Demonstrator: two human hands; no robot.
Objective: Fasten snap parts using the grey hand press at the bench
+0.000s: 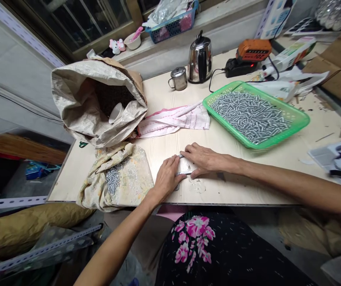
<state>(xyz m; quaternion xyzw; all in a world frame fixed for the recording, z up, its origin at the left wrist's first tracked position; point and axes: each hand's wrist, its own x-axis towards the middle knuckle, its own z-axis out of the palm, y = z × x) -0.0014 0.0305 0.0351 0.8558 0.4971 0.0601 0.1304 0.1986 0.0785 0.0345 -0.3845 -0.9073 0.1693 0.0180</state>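
Near the table's front edge, my left hand [167,175] and my right hand [202,159] face each other, thumbs and fingers closed on a small metal-edged piece [185,173]. Bright bars show at its near and far sides; its exact kind is hard to make out. A scrap of clear plastic [198,186] lies just below my right hand. To the left, a heap of small silvery metal pins [113,179] rests on a crumpled patterned cloth [142,163]. At the right, a green plastic basket [300,119] holds many similar metal pins [249,115].
An open woven sack [69,93] with a white cup [116,113] inside stands back left. A pink-white towel [173,121] lies behind my hands. Farther back are a metal mug [179,78], a kettle [199,59] and an orange battery [253,50] on a charger.
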